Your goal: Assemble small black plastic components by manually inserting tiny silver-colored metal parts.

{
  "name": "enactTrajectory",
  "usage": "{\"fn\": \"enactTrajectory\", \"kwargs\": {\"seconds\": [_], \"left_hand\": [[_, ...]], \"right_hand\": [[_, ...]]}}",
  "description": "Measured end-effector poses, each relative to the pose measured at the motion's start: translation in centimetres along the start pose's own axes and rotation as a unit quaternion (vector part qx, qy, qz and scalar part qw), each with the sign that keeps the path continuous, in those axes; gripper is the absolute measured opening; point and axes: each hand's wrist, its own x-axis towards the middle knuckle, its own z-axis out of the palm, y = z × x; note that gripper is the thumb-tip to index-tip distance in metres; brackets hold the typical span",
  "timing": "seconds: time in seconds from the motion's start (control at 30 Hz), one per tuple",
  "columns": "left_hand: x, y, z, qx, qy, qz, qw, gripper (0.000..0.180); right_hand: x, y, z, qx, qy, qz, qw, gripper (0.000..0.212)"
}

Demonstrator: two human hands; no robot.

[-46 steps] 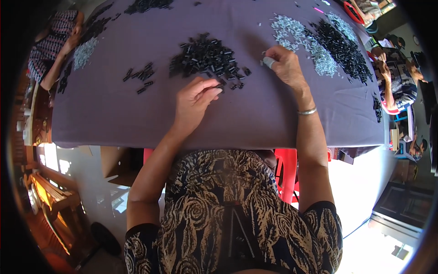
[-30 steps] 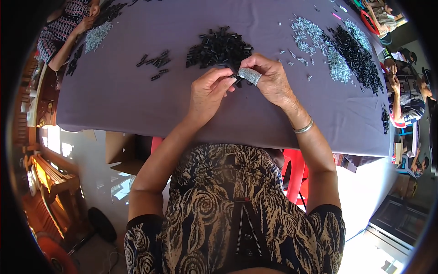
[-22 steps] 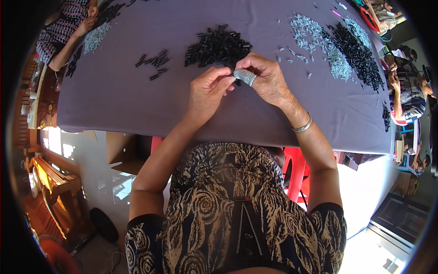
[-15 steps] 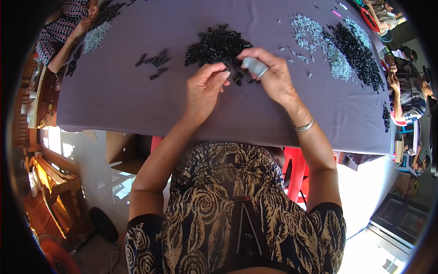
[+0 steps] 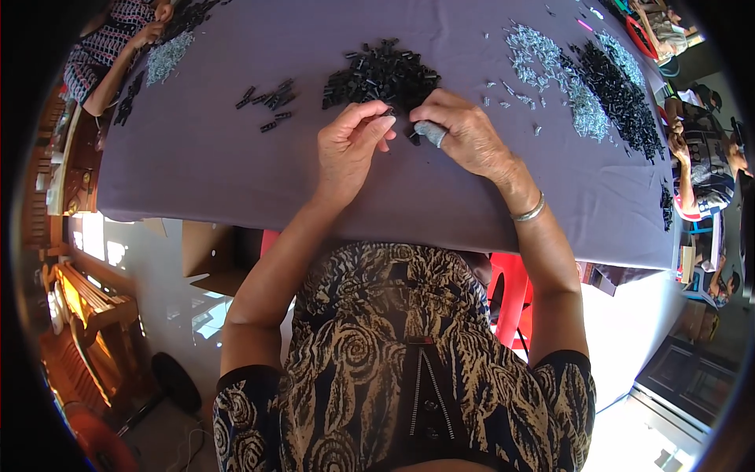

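My left hand (image 5: 346, 145) is closed in a pinch, thumb against forefinger, with a small black part (image 5: 391, 112) showing at the fingertips. Beside it, at the near right edge of a heap of black plastic pieces (image 5: 381, 71), is my right hand (image 5: 470, 135). Its fingers are bent inward to the thumb, which wears a grey wrap (image 5: 430, 133). What the right fingertips hold, if anything, is hidden. Dark pieces lie just under that thumb. Left of the heap, several black cylindrical pieces (image 5: 277, 98) form a loose group.
A grey-purple cloth (image 5: 204, 173) covers the table. Silver screw-like parts (image 5: 588, 110) and a pile of small black parts (image 5: 617, 98) spread at the right. Another person's hand (image 5: 148, 34) is at the far left, near more silver parts (image 5: 167, 59). Other people sit at the right.
My right hand has turned and lowered slightly, its fingers now bent down beside the heap. My left hand keeps its pinch and has shifted slightly left.
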Motion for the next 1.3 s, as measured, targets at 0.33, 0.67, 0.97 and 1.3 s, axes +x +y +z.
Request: {"fn": "enactTrajectory", "kwargs": {"seconds": [0.33, 0.67, 0.97, 1.3], "left_hand": [[0.1, -0.3, -0.1, 0.015, 0.009, -0.007, 1.0, 0.016], [-0.1, -0.4, 0.0, 0.091, -0.026, -0.044, 0.995, 0.016], [-0.2, -0.1, 0.3, 0.079, -0.048, -0.042, 0.995, 0.014], [-0.3, 0.0, 0.3, 0.077, -0.074, -0.014, 0.994, 0.015]], "right_hand": [[0.4, -1.8, 0.1, -0.237, -0.068, -0.071, 0.967, 0.011], [0.1, -1.0, 0.4, -0.095, -0.043, 0.042, 0.994, 0.009], [-0.5, 0.6, 0.2, 0.133, 0.041, 0.08, 0.987, 0.01], [0.2, -0.2, -0.2, 0.383, -0.035, 0.155, 0.91, 0.009]]}}
